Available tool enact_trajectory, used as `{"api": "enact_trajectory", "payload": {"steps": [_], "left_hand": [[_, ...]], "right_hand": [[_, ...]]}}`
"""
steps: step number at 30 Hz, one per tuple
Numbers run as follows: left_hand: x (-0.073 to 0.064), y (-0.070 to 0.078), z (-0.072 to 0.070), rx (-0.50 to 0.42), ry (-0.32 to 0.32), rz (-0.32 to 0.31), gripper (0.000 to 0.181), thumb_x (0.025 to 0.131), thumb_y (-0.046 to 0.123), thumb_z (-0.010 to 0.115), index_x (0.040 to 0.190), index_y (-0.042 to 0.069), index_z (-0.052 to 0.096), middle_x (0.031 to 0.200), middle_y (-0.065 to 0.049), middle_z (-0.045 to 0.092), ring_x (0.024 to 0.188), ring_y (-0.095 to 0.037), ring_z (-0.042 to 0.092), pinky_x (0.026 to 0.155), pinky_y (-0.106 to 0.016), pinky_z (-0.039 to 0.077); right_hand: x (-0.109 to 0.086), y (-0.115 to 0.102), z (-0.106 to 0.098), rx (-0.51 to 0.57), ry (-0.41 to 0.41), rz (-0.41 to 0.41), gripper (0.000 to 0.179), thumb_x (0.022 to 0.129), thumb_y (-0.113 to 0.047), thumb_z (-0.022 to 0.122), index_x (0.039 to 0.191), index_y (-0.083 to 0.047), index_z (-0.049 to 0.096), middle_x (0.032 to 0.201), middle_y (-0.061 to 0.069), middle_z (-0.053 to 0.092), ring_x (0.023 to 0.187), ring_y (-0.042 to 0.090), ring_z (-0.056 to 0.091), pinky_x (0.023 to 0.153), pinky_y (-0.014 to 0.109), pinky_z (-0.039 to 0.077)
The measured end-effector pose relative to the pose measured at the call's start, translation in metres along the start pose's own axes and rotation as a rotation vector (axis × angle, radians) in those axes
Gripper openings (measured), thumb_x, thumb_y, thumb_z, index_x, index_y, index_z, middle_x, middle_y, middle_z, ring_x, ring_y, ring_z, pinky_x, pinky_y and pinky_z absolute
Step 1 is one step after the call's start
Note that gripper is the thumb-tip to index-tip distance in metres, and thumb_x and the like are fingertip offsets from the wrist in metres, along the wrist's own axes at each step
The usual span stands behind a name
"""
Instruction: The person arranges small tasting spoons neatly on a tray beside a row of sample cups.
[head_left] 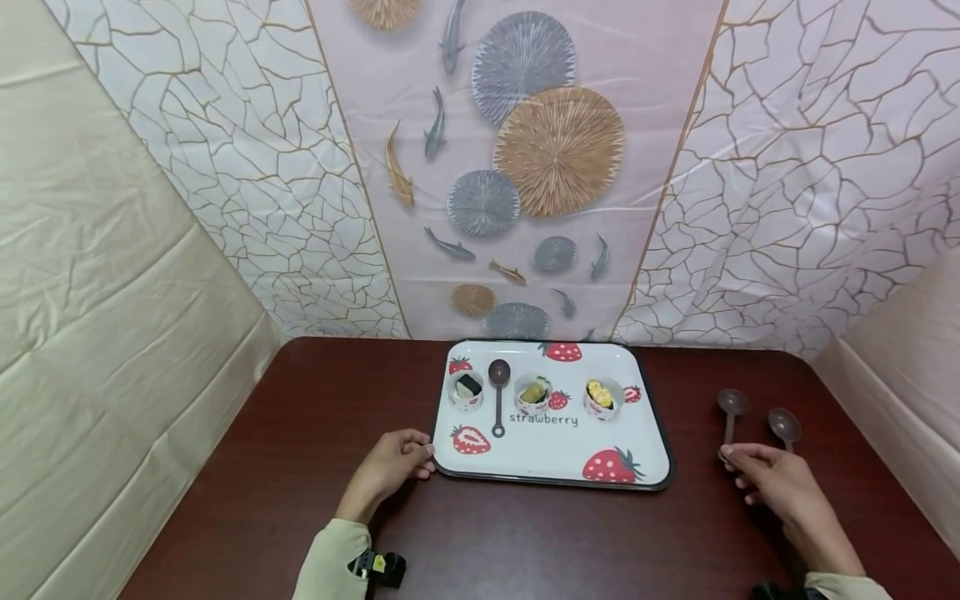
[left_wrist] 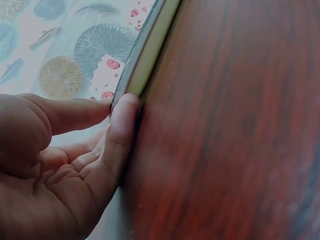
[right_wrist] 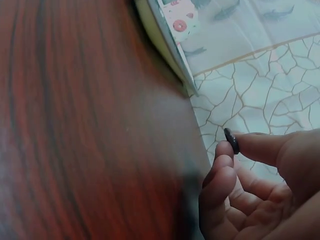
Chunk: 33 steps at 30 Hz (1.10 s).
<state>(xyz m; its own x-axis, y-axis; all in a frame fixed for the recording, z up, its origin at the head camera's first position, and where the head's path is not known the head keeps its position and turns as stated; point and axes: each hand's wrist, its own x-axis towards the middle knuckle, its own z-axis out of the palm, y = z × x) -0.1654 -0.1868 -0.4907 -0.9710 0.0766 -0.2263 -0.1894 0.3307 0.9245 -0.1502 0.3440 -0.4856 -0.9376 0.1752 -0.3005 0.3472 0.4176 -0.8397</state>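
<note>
My left hand pinches the front left edge of a white strawberry-print tray between thumb and fingers; the left wrist view shows the tray rim there. To the right of the tray, my right hand pinches the handle end of a brown spoon, its bowl pointing away from me. In the right wrist view only the dark handle tip shows between thumb and index finger. A second brown spoon lies just beyond that hand, its handle partly hidden by it.
On the tray, a dark spoon lies between a small cup with a rice-ball-like piece and a cup with a greenish piece. A third cup, with yellow-topped food, sits right. A patterned cloth hangs behind the table.
</note>
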Motion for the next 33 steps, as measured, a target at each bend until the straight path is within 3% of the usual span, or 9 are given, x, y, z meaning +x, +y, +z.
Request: {"api": "enact_trajectory", "payload": {"steps": [10, 16, 24, 33], "left_hand": [[0.009, -0.006, -0.009, -0.110, -0.053, -0.067, 0.030, 0.103, 0.005, 0.066, 0.126, -0.013, 0.061, 0.089, -0.011, 0.074, 0.078, -0.014, 0.073, 0.075, -0.028, 0.065], [0.015, -0.009, -0.014, -0.193, -0.096, -0.097, 0.035, 0.102, 0.005, 0.067, 0.131, -0.013, 0.059, 0.090, -0.008, 0.075, 0.080, -0.013, 0.074, 0.077, -0.027, 0.065], [0.014, -0.008, -0.014, -0.203, -0.107, -0.102, 0.037, 0.103, 0.006, 0.068, 0.132, -0.014, 0.058, 0.090, -0.009, 0.075, 0.079, -0.013, 0.074, 0.076, -0.027, 0.065], [0.011, -0.013, -0.012, -0.204, -0.085, -0.111, 0.036, 0.101, 0.005, 0.068, 0.131, -0.014, 0.060, 0.089, -0.009, 0.075, 0.079, -0.013, 0.074, 0.074, -0.026, 0.065]], "right_hand": [[-0.007, -0.015, 0.009, -0.011, 0.024, -0.101, 0.047, 0.108, -0.034, 0.063, 0.126, 0.010, 0.065, 0.086, -0.012, 0.071, 0.070, 0.008, 0.061, 0.059, 0.029, 0.058], [-0.016, -0.027, 0.015, 0.007, 0.035, -0.164, 0.037, 0.108, -0.030, 0.064, 0.120, 0.005, 0.069, 0.084, -0.014, 0.072, 0.069, 0.007, 0.061, 0.056, 0.029, 0.057], [-0.028, -0.050, 0.028, -0.027, 0.043, -0.244, 0.038, 0.107, -0.026, 0.065, 0.121, 0.010, 0.065, 0.081, -0.014, 0.070, 0.067, 0.007, 0.059, 0.055, 0.027, 0.055], [-0.034, -0.076, 0.049, 0.022, 0.044, -0.297, 0.038, 0.107, -0.021, 0.066, 0.122, 0.014, 0.063, 0.082, -0.002, 0.070, 0.061, 0.014, 0.064, 0.056, 0.032, 0.060]]}}
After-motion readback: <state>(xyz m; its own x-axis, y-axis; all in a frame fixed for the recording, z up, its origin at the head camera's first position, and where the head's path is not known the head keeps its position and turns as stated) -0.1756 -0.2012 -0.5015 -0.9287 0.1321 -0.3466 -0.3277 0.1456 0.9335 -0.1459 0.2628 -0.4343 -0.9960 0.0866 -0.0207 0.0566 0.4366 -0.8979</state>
